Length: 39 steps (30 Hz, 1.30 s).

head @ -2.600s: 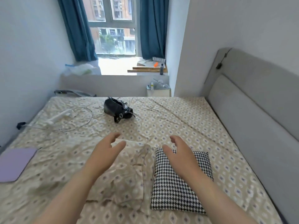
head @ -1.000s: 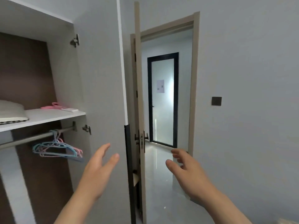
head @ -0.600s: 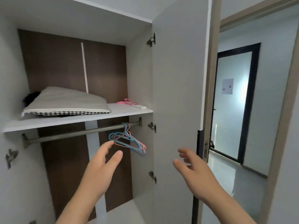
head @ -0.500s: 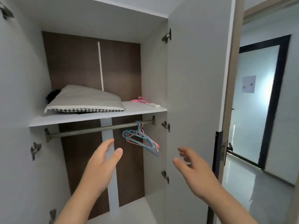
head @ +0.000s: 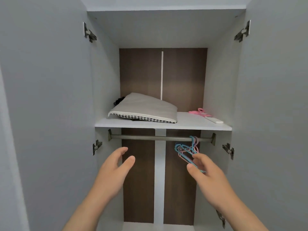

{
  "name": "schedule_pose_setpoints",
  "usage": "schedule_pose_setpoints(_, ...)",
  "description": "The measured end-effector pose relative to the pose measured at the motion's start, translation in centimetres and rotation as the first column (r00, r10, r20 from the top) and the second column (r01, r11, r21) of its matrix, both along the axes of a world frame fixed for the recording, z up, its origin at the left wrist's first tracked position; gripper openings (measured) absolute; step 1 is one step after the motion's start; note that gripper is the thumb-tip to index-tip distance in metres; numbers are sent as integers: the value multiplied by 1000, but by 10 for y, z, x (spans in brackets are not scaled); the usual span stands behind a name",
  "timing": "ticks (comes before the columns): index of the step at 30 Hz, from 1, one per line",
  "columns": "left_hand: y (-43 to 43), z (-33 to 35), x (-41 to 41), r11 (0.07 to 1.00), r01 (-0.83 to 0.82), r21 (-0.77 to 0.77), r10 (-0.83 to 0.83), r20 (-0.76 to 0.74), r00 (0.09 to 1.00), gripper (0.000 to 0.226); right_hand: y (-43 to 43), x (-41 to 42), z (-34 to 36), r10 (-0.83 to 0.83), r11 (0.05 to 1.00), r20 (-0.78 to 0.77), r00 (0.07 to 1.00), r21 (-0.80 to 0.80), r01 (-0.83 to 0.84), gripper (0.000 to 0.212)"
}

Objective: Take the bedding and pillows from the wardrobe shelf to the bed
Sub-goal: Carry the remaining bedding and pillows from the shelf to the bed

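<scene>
Open grey wardrobe doors (head: 50, 114) stand to either side, swung wide so the inside is free to reach, and a dark brown wood-grain back panel (head: 141, 72) closes the rear. Above the fingers (head: 122, 151) of both hands, a white wardrobe shelf (head: 186, 125) crosses the opening. On it, up and slightly beyond the left hand (head: 113, 169), lies the flat grey pillow with a black-and-white houndstooth underside (head: 146, 107). Its near edge is close to the shelf's front lip, so it looks easy to slide out. It tilts up at the back, probably because it rests on a black object (head: 119, 100) half hidden behind it. Above the right hand (head: 210, 177), at the shelf's far side, lie a pink plastic item (head: 199, 112) and a slim white bar-shaped device (head: 214, 120). Just under the shelf runs a grey metal hanging rail (head: 150, 137). A bunch of blue and pink wire hangers (head: 185, 150) hangs from it right by the right hand; whether they touch cannot be told.

Both hands hover side by side below the rail, palms facing each other, fingers loose and spread, holding nothing. The spacing suits taking the pillow by its two sides. I judge this as the reach toward the shelf, with the carry to the bed not yet begun. The hangers could snag the right hand on the way up.
</scene>
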<state>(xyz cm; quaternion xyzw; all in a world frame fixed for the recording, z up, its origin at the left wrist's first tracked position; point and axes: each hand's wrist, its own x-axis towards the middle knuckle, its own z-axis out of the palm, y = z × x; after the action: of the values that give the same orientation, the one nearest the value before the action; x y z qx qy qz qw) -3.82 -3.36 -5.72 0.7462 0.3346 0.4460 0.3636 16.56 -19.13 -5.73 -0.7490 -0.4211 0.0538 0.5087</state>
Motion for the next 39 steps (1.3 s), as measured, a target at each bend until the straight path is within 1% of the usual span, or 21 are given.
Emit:
schedule_pose_setpoints(4,5,-1,12,998,-62,6,62,-10,998,41,19,23,0,68,998,-3,998,-18,-68,41)
schedule_pose_setpoints(7,15,1,25,996,-91,20,90,12,996,38,37,40,2,97,995,-12,995,-23,-97,42)
schedule_pose_setpoints(11,44,7,49,991,-129,32,128,21,992,43,69,68,10,98,995,11,995,-16,-98,43)
schedule_pose_setpoints(13,68,12,63,990,-138,32,137,35,990,43,91,81,17,96,995,9,995,-18,-96,44)
schedule_pose_setpoints(16,107,21,84,989,-134,54,131,70,989,37,128,97,27,88,996,27,996,25,-88,47)
schedule_pose_setpoints(18,136,25,98,990,-122,73,116,78,990,35,157,107,34,70,997,50,996,35,-72,45)
schedule_pose_setpoints(23,215,51,126,989,-106,100,93,125,988,40,237,133,63,19,997,108,994,77,-28,40)
schedule_pose_setpoints(27,272,83,143,984,-73,161,53,123,991,30,293,148,90,-18,990,138,990,143,-2,40)
schedule_pose_setpoints(31,322,113,159,978,-58,202,32,129,991,39,340,159,111,-62,980,171,983,197,27,42)
schedule_pose_setpoints(34,348,131,174,966,-67,250,41,107,993,65,369,166,124,-82,980,200,976,192,43,42)
schedule_pose_setpoints(35,355,137,180,962,-76,262,51,101,994,68,377,169,128,-83,981,210,974,190,43,42)
schedule_pose_setpoints(39,384,152,204,954,-96,285,82,61,995,66,404,179,144,-111,983,259,960,170,68,47)
